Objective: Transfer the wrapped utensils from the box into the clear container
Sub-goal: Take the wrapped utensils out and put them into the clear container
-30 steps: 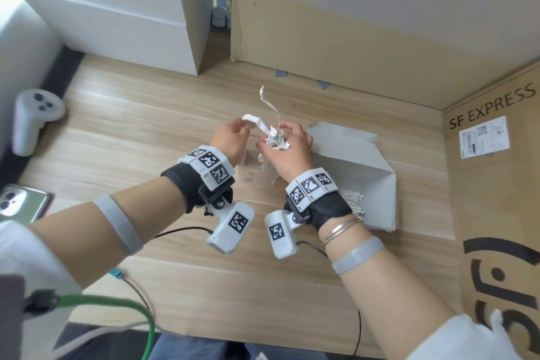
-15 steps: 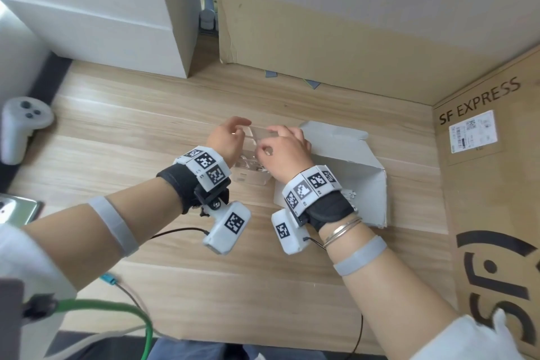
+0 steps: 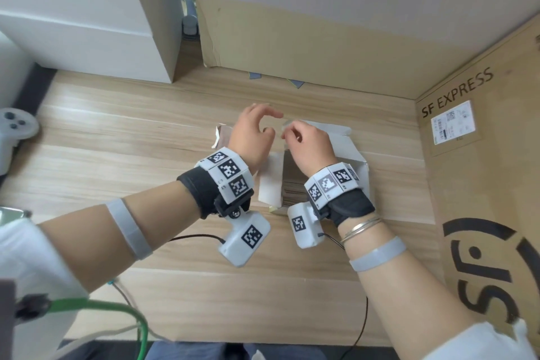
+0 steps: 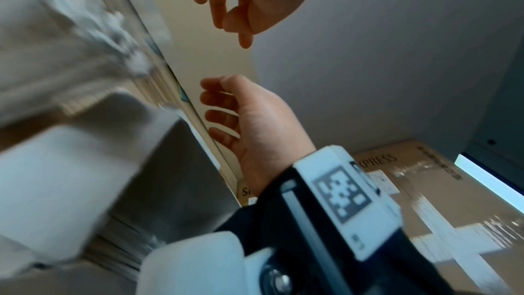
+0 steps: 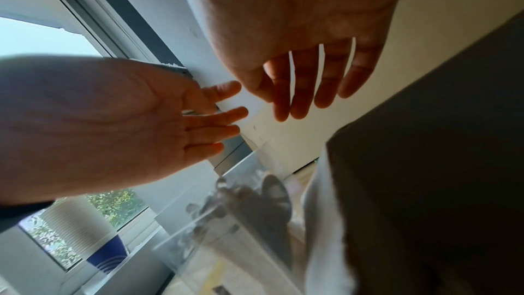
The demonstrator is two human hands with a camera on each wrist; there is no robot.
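A white cardboard box point(image 3: 346, 150) lies open on the wooden table, with wrapped utensils point(image 3: 292, 191) stacked inside it. Just left of it stands the clear container point(image 3: 219, 137), mostly hidden under my hands in the head view. The right wrist view shows the container point(image 5: 226, 221) holding a white bundle of wrapped utensils point(image 5: 243, 196). My left hand point(image 3: 273, 124) hovers above the container with loose fingers and holds nothing. My right hand point(image 3: 289, 131) hangs beside it over the box's flap, fingers relaxed and empty.
A tall SF Express carton point(image 3: 482, 184) walls off the right side and a large cardboard panel point(image 3: 321, 38) stands behind. A white cabinet point(image 3: 87, 23) is at back left. A white controller point(image 3: 14, 131) and a phone point(image 3: 8, 213) lie at the left edge.
A second ago both hands held a bundle of wrapped utensils above the container. They lowered it in, let go, and have lifted away empty.
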